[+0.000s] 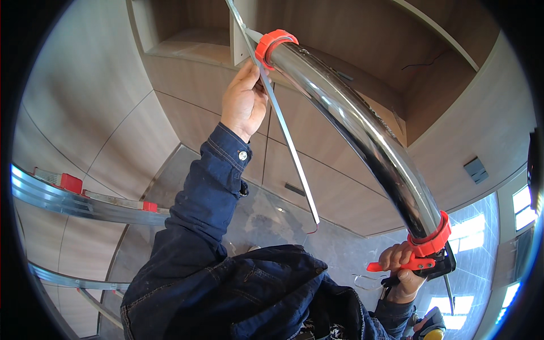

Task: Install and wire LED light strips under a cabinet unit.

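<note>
A caulking gun with a shiny silver barrel and red end rings slants from lower right to upper centre. My right hand is wrapped round its handle by the red trigger. At the far end, the pale nozzle meets or nearly meets a thin silver strip. My left hand pinches this strip just below the nozzle, its fingertips partly hidden behind it. The strip's upper part runs along the front of an upright cabinet panel; its lower end hangs free, with a short red wire.
Open wood-toned cabinet compartments lie ahead, above closed panels. A thin wire sticks out inside the right compartment. A metal ladder with red parts stands at the left. Grey floor shows below, and a dark wall plate at right.
</note>
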The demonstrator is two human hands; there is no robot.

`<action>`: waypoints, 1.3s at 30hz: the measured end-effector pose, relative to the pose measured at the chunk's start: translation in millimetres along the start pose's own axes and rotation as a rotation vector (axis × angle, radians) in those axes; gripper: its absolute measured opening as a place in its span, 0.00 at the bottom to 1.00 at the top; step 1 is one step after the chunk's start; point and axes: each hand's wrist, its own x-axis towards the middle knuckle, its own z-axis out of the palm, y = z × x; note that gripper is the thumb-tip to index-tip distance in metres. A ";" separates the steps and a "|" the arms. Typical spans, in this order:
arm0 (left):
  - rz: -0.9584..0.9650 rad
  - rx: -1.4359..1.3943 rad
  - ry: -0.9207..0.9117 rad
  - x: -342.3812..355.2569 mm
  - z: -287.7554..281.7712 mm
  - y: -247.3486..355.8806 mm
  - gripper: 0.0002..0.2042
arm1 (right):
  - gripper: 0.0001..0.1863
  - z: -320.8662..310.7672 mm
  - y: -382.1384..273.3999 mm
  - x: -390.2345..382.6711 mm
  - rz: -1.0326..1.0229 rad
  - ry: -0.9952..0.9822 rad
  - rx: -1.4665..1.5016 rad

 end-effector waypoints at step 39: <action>0.086 -0.020 0.022 8.0 -31.3 -27.7 0.16 | 0.18 -57.0 30.4 -46.8 0.043 -0.022 -0.042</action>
